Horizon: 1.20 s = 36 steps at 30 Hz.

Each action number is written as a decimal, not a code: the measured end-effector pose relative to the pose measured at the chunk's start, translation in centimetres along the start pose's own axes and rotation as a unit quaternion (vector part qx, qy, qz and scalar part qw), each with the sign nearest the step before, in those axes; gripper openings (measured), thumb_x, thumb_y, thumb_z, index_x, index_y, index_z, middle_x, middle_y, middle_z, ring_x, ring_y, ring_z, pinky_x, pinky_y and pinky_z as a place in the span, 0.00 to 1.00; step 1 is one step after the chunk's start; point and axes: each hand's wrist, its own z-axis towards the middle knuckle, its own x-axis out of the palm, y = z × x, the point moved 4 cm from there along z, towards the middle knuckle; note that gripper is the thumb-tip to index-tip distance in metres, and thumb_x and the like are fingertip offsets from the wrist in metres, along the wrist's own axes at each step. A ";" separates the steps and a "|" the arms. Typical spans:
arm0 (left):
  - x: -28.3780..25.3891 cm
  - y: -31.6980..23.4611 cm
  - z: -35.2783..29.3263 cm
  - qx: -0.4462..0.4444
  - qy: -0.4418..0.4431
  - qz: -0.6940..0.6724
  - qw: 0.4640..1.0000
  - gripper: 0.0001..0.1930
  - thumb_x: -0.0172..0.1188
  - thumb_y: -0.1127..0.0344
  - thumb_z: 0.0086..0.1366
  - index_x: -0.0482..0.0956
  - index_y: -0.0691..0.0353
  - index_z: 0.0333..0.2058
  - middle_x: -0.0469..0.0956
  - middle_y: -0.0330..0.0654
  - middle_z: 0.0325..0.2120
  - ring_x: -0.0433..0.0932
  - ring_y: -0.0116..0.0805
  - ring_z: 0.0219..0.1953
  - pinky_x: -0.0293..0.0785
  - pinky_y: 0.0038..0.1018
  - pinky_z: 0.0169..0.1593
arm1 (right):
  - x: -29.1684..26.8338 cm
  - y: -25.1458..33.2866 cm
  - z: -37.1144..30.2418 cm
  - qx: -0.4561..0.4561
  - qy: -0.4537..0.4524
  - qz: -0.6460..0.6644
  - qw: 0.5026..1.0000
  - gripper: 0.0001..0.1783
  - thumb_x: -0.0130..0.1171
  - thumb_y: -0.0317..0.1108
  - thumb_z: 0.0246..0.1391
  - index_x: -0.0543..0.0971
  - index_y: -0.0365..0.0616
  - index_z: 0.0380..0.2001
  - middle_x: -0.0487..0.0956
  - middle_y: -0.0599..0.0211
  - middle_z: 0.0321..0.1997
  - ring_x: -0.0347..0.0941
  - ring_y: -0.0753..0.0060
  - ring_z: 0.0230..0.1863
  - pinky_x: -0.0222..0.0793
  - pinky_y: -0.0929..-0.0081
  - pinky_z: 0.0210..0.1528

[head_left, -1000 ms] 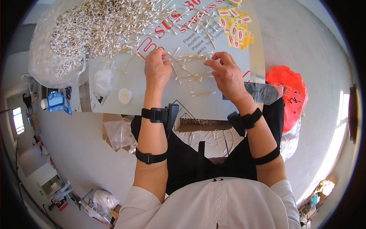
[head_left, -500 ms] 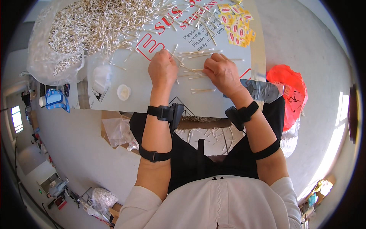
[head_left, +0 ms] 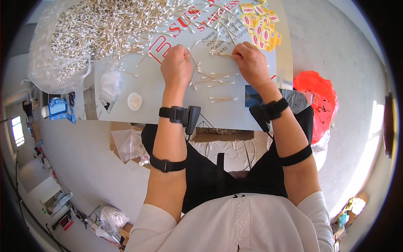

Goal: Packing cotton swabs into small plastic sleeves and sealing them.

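Note:
My right hand point(head_left: 251, 63) is closed in a pinch over the table, shut on a small bunch of cotton swabs point(head_left: 220, 53) whose tips point left. To its left, my left hand point(head_left: 176, 67) is curled, fingers pressed together. A swab end shows beside its fingertips, but what the fingers hold is hidden. Between and below the hands lie several loose cotton swabs point(head_left: 220, 83), some crossed. Closer to the front edge is a small parallel group of swabs point(head_left: 223, 99).
A large heap of swabs point(head_left: 105, 29) spills from a clear plastic bag at the far left. Small yellow-and-white packets point(head_left: 262, 31) lie far right. A round white cap point(head_left: 135, 101) sits near the table's front left. A red bag point(head_left: 317, 105) hangs beyond the right edge.
Both hands have moved slightly away from me and apart. The row of swabs that lay between them at the far side is gone from its place; my right hand now grips a bunch.

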 end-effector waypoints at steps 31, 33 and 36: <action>-0.4 1.2 -1.3 -0.103 -0.037 -0.010 0.994 0.06 0.64 0.68 0.56 0.77 0.61 0.29 0.76 0.45 0.30 0.74 0.47 0.39 0.72 0.41 0.41 | 0.1 0.4 0.0 -0.013 -0.003 -0.035 0.999 0.04 0.61 0.32 0.49 0.77 0.45 0.27 0.74 0.61 0.30 0.74 0.54 0.39 0.72 0.59 0.38; 0.0 0.5 0.0 -0.040 -0.036 -0.016 0.998 0.06 0.64 0.68 0.55 0.78 0.61 0.29 0.77 0.45 0.30 0.74 0.47 0.40 0.71 0.41 0.42 | 0.0 1.0 -0.4 -0.026 -0.012 -0.007 1.000 0.04 0.63 0.32 0.47 0.77 0.47 0.27 0.74 0.63 0.31 0.73 0.56 0.40 0.70 0.60 0.41; 0.7 -0.9 0.5 0.036 0.002 -0.033 0.999 0.05 0.65 0.69 0.55 0.79 0.61 0.30 0.77 0.45 0.30 0.73 0.48 0.41 0.71 0.40 0.44 | 0.2 1.8 -0.9 -0.058 -0.022 -0.007 0.998 0.07 0.66 0.32 0.44 0.78 0.48 0.27 0.74 0.65 0.31 0.72 0.59 0.41 0.68 0.61 0.44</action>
